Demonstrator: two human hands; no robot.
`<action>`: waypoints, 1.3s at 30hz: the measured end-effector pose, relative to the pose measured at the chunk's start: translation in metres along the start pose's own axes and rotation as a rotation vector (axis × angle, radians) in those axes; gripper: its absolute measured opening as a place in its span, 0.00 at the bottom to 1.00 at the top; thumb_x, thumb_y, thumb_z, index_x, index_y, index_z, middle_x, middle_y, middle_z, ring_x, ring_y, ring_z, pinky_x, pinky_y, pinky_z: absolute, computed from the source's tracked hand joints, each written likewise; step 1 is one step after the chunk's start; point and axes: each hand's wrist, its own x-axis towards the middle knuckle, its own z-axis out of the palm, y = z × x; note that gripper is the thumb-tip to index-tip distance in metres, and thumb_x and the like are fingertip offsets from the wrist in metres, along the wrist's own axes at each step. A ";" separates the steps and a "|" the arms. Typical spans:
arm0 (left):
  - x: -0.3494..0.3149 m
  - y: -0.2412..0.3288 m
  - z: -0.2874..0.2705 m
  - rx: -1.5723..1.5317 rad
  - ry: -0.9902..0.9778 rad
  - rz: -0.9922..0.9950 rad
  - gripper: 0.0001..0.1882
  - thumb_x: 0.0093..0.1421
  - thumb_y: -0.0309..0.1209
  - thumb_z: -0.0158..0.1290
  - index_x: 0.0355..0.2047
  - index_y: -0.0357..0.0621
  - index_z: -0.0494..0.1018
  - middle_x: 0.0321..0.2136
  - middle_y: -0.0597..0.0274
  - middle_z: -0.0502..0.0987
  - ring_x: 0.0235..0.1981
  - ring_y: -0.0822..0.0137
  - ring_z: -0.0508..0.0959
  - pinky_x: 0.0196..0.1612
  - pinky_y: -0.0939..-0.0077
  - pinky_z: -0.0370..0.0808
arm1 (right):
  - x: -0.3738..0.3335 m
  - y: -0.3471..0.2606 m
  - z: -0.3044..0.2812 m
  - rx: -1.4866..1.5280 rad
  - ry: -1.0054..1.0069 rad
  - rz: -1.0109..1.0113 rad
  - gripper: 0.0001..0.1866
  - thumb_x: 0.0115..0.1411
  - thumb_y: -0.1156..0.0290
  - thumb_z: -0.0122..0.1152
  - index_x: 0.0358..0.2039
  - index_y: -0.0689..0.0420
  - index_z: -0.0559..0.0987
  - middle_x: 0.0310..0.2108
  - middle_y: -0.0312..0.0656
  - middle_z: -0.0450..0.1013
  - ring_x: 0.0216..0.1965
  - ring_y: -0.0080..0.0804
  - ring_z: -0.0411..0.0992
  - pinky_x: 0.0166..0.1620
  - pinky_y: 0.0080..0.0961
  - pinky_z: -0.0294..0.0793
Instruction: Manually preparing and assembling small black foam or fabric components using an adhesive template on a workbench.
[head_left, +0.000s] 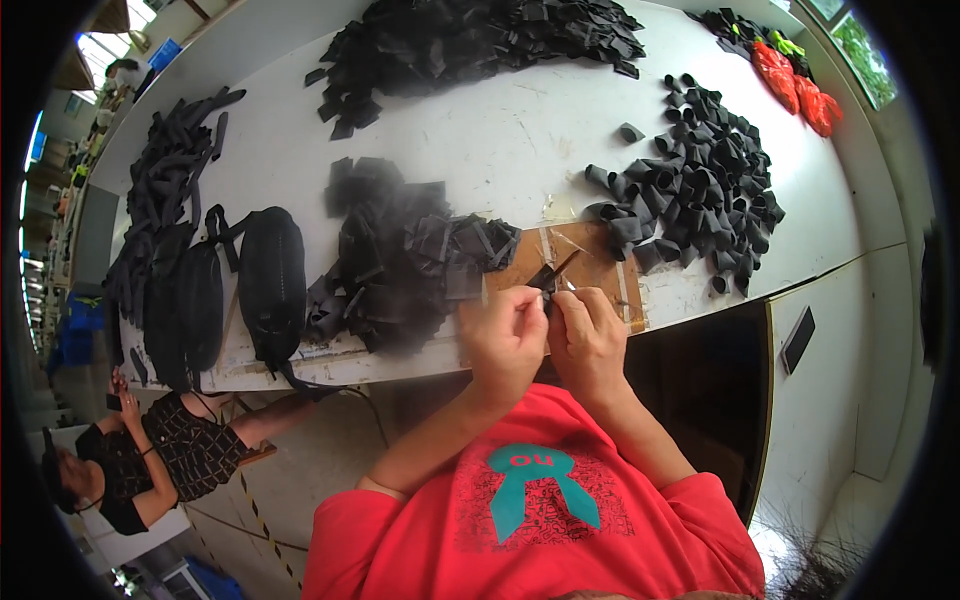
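Both hands meet at the table's near edge, above a brown board [515, 272]. My left hand [508, 332] is closed, pinching a small black fabric piece [541, 278] at its fingertips. Right beside it, my right hand [590, 335] has its fingers curled together against the same spot. A dark pointed sliver [567, 263] sticks up between the hands; whether it is a blade or more fabric I cannot tell. What the right fingers grip is hidden. Left of the hands lies a heap of flat black fabric pieces [400, 265], partly blurred.
Folded black loops [700, 180] are piled at right, and another black heap [470, 45] lies at the back of the white table [500, 135]. Black strips [170, 165] and black pouches [272, 275] lie at left. Red bags [790, 85] stand far right. A person [150, 450] sits at lower left.
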 end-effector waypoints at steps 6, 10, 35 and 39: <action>0.021 0.012 -0.018 -1.162 -0.311 -0.897 0.07 0.51 0.17 0.50 0.31 0.36 0.66 0.19 0.65 0.70 0.09 0.84 0.58 0.10 0.90 0.53 | 0.007 0.009 -0.015 0.843 -0.135 0.587 0.02 0.51 0.78 0.54 0.23 0.62 0.74 0.21 0.34 0.70 0.20 0.18 0.65 0.24 0.14 0.64; 0.011 0.008 -0.009 -0.449 -0.252 -0.349 0.07 0.50 0.17 0.48 0.31 0.36 0.66 0.21 0.63 0.71 0.09 0.84 0.58 0.11 0.89 0.53 | 0.008 0.017 -0.024 1.779 -0.357 0.979 0.05 0.54 0.73 0.54 0.23 0.59 0.73 0.22 0.31 0.68 0.22 0.15 0.64 0.27 0.13 0.64; 0.055 0.031 -0.008 -0.508 -0.214 -0.091 0.04 0.55 0.23 0.50 0.30 0.34 0.71 0.32 0.57 0.73 0.35 0.70 0.70 0.41 0.77 0.66 | 0.056 0.008 -0.040 0.392 0.014 -0.020 0.21 0.38 0.67 0.69 0.33 0.60 0.73 0.28 0.43 0.68 0.25 0.36 0.69 0.25 0.26 0.69; 0.051 0.029 -0.003 -0.937 0.015 -0.299 0.04 0.57 0.27 0.50 0.29 0.39 0.69 0.28 0.61 0.72 0.32 0.72 0.70 0.40 0.77 0.66 | 0.060 0.003 -0.037 0.248 0.061 -0.123 0.17 0.38 0.74 0.67 0.30 0.60 0.73 0.24 0.43 0.67 0.24 0.36 0.68 0.23 0.27 0.68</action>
